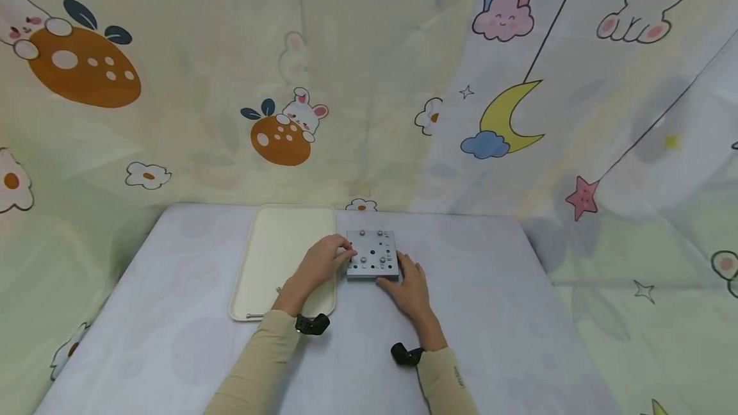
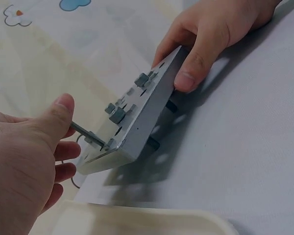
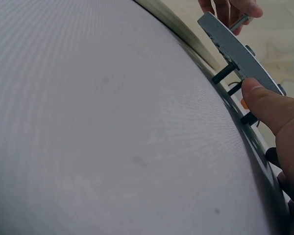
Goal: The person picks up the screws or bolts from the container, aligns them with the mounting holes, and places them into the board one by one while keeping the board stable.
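Observation:
A grey metal block [image 1: 373,264] with several holes sits between my two hands. Bolt heads [image 2: 117,114] stand up from its top, and dark threaded shanks [image 3: 224,73] stick out of its underside. Between thumb and fingers, my left hand [image 1: 321,260] pinches a thin metal rod [image 2: 88,135], whose lower end meets the block near a corner; whether it has entered a hole I cannot tell. My right hand [image 1: 410,287] grips the block's right side, with its thumb [image 3: 257,93] on the near edge and the other fingers partly hidden behind.
Left of the block lies a cream tray [image 1: 262,242], partly under my left forearm. A slim metal piece [image 1: 254,316] rests at the tray's near edge, and a small part [image 1: 278,289] shows beside my wrist. White cloth [image 1: 484,312] covers the table; a printed curtain [image 1: 369,82] hangs behind.

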Available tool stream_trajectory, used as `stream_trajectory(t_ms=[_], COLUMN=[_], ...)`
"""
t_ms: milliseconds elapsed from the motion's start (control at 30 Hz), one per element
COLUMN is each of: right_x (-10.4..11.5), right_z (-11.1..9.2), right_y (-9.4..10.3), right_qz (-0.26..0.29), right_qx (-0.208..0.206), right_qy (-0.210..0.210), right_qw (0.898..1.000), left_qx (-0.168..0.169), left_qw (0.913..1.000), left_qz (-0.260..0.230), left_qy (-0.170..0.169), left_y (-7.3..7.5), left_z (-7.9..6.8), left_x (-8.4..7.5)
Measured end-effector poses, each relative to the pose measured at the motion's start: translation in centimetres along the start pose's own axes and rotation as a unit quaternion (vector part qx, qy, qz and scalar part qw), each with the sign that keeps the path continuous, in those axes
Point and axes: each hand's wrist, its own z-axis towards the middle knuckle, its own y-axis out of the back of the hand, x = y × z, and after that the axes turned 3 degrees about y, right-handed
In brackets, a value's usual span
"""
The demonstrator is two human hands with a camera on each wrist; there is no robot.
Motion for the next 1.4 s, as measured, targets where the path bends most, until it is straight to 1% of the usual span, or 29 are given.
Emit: stream_trajectory(t_ms=[200, 400, 567, 733, 933, 1000, 1133, 1400], right_x=[0.2, 0.3, 0.5, 0.4, 0.1, 0.0, 0.0, 0.0], right_z=[0.1, 0.0, -0.2, -0.1, 0.2, 0.3, 0.4, 0.4], right_y=[-0.5, -0.5, -0.5, -0.5, -0.4, -0.3, -0.3, 0.0], right_qz=[-0.004, -0.005, -0.003, -0.003, -0.002, 0.0, -0.001, 0.002], right_qx=[0.009, 0.008, 0.009, 0.006, 0.009, 0.01, 0.017, 0.013], right_qy=[0.001, 0.009, 0.01, 0.011, 0.001, -0.002, -0.001, 0.01], right_qw=[1.0, 1.0, 1.0, 1.0, 1.0, 1.0, 1.0, 1.0], left_qx=[-0.002, 0.01, -0.001, -0.007, 0.008, 0.016, 0.023, 0.027], left_qw=[1.0, 0.9996, 0.9995, 0.9992, 0.9993, 0.9994, 0.9993, 0.9986], left_qz=[0.0, -0.006, -0.009, -0.009, -0.017, -0.018, -0.011, 0.003], left_qy=[0.007, 0.025, 0.029, 0.037, 0.031, 0.026, 0.029, 0.046], left_y=[0.2, -0.1, 0.1, 0.4, 1.0, 1.5, 2.5, 4.5], left_z=[-0.4, -0.7, -1.3, -2.2, -4.2, -5.0, -6.9, -10.4], left_x=[0.4, 0.8, 1.2, 1.9, 3.4, 3.8, 4.8, 6.6])
